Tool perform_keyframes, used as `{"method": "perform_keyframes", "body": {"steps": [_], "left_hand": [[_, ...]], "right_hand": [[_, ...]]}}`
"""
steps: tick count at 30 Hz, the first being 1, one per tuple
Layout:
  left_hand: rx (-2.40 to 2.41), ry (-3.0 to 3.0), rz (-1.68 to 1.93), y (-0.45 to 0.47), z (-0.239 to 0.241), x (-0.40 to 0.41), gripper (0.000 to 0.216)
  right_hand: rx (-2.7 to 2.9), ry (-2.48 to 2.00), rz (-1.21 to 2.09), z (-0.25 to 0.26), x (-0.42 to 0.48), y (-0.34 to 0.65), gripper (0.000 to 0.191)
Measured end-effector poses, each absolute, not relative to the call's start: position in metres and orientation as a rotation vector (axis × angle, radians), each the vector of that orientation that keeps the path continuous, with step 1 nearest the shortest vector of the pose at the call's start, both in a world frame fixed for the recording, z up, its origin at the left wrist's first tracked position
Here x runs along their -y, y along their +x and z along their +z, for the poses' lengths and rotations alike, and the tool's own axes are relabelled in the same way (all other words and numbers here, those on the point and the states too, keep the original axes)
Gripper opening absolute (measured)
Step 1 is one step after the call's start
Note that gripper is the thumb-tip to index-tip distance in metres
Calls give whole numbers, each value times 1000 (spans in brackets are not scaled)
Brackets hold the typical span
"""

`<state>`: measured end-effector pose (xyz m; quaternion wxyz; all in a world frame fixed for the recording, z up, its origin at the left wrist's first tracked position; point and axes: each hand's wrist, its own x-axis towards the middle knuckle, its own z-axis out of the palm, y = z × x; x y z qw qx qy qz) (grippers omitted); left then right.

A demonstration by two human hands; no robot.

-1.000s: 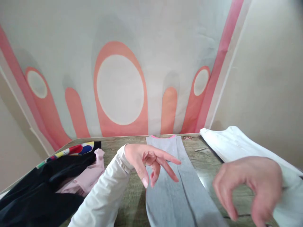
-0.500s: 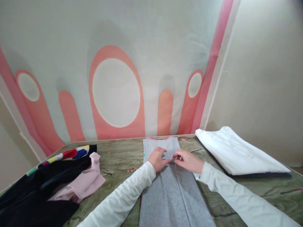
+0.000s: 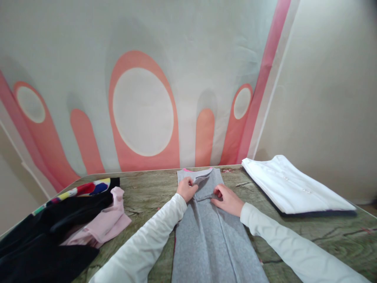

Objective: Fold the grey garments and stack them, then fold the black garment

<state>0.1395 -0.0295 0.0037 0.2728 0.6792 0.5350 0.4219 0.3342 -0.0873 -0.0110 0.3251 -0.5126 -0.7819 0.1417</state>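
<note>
Both hands (image 3: 187, 190) (image 3: 227, 199) on grey garment (image 3: 212, 239); table edge (image 3: 153, 171) beyond, stack (image 3: 297, 190) apart.

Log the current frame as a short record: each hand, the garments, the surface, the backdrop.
Left hand: at a raised flap of the grey garment; grip unclear
Right hand: fingers at the grey garment's crosswise edge; grip unclear
Grey garment: laid lengthwise, pink neckline trim at far end
Left side: black garment, pink garment against it
Right side: folded white garment
Surface: wood-patterned tabletop
Backdrop: pale panel, coral shapes

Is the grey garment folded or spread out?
Partly folded: the grey garment lies long toward the camera, with one overlapping layer raised near the left hand.
</note>
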Motion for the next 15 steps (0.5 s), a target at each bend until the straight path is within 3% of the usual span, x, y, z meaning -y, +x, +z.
{"method": "perform_keyframes", "body": {"steps": [4, 10, 15], "left_hand": [[-1341, 1524, 1160, 129, 6, 23, 10], [-1211, 1252, 1295, 107, 9, 18, 28], [-1483, 1639, 1223, 71, 11, 16, 25]], "right_hand": [[2052, -1311, 388, -11, 87, 333, 18], [2062, -1307, 440, -11, 87, 335, 20], [2046, -1313, 435, -9, 88, 334, 19]]}}
